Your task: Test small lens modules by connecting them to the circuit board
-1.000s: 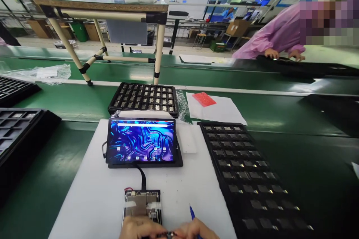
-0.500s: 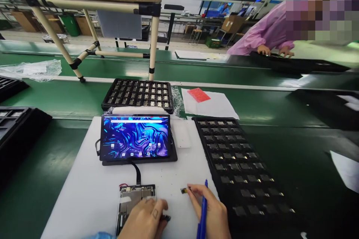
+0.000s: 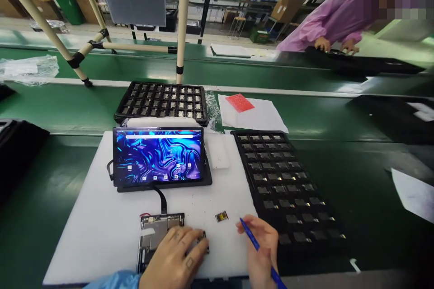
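The left hand (image 3: 172, 255) lies on the opened tablet board (image 3: 159, 230), with a small dark part (image 3: 204, 241) at its fingers. The right hand (image 3: 261, 248), well apart, holds a blue pen (image 3: 254, 241). A small module (image 3: 221, 216) lies between both hands on the white mat (image 3: 101, 244).

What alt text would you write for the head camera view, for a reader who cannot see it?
On a white mat, the left hand rests on a circuit board wired to a lit tablet, and the right hand holds a blue pen near a small chip, beside a black parts tray.
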Tool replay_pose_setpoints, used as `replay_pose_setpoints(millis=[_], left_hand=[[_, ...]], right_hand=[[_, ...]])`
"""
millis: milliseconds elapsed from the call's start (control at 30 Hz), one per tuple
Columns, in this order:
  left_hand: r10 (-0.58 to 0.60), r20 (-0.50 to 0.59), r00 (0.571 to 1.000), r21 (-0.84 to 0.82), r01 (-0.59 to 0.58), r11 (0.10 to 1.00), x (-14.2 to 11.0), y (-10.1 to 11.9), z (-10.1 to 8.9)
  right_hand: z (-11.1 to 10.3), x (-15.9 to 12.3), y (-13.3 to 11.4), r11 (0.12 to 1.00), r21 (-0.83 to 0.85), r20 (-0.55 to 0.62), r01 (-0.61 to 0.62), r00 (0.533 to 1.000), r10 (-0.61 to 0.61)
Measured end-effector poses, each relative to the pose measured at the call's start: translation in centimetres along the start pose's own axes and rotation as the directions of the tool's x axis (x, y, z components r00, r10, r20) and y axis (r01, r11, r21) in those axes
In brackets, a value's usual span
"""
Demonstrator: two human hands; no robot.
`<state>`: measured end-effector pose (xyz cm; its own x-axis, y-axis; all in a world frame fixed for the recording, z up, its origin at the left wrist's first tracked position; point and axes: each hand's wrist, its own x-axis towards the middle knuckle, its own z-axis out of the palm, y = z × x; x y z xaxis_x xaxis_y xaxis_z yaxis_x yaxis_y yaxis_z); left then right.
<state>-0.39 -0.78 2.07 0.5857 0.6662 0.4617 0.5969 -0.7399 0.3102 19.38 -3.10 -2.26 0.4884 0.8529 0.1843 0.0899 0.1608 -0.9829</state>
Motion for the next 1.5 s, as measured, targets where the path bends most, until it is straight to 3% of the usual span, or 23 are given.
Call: replay_pose_setpoints(millis=[167, 300, 433, 567, 833, 933, 1133, 1267, 1333, 1433, 1500], left_hand=[[0.179, -0.003, 0.984, 0.018, -0.179, 0.984, -2.2, 0.1, 0.9], [0.128, -0.002, 0.992, 0.015, -0.128, 0.992, -2.7, 0.2, 1.8], [0.06, -0.015, 0.998, -0.041, -0.061, 0.997, -2.7, 0.4, 2.0], [0.029, 0.011, 1.0, -0.069, -0.028, 0.997, -2.6, 0.6, 1.7], [0.093, 0.125, 0.988, -0.079, -0.083, 0.993, -2.5, 0.2, 0.8], [0.08, 0.13, 0.988, -0.086, -0.069, 0.994, -2.8, 0.2, 1.1], [0.056, 0.065, 0.996, -0.109, -0.049, 0.993, -2.6, 0.2, 0.5], [-0.066, 0.016, 0.998, -0.16, 0.068, 0.985, -2.5, -1.1, -1.5], [-0.118, -0.01, 0.993, -0.166, 0.115, 0.979, -2.8, -2.3, -2.5], [-0.218, -0.069, 0.973, -0.14, 0.207, 0.968, -3.7, -4.7, -3.8], [-0.312, -0.124, 0.942, -0.113, 0.299, 0.948, -4.3, -6.4, -4.4]], right_hand=[[2.3, -1.7, -1.0, 0.997, 0.039, 0.219, -0.071, 0.974, 0.061], [3.8, -2.1, -1.5, 0.99, -0.122, 0.146, -0.075, 0.985, 0.093], [4.3, -1.8, -1.2, 0.947, -0.315, 0.169, 0.06, 0.986, -0.006], [4.3, -1.6, -1.2, 0.915, -0.368, 0.248, 0.162, 0.966, -0.071], [4.4, -1.6, -1.3, 0.899, -0.389, 0.323, 0.204, 0.943, -0.074], [4.3, -1.5, -1.4, 0.923, -0.358, 0.293, 0.142, 0.955, -0.034], [3.6, -1.5, -1.6, 0.99, -0.088, 0.186, -0.108, 0.975, 0.122], [3.1, -2.4, -1.1, 0.986, -0.101, 0.209, -0.131, 0.966, 0.15], [2.9, -3.0, -0.9, 0.978, -0.163, 0.15, -0.126, 0.977, 0.151], [2.5, -3.6, -0.6, 0.964, -0.266, 0.013, -0.002, 1.0, 0.006], [2.3, -3.9, -0.6, 0.936, -0.344, -0.009, 0.066, 0.997, -0.074]])
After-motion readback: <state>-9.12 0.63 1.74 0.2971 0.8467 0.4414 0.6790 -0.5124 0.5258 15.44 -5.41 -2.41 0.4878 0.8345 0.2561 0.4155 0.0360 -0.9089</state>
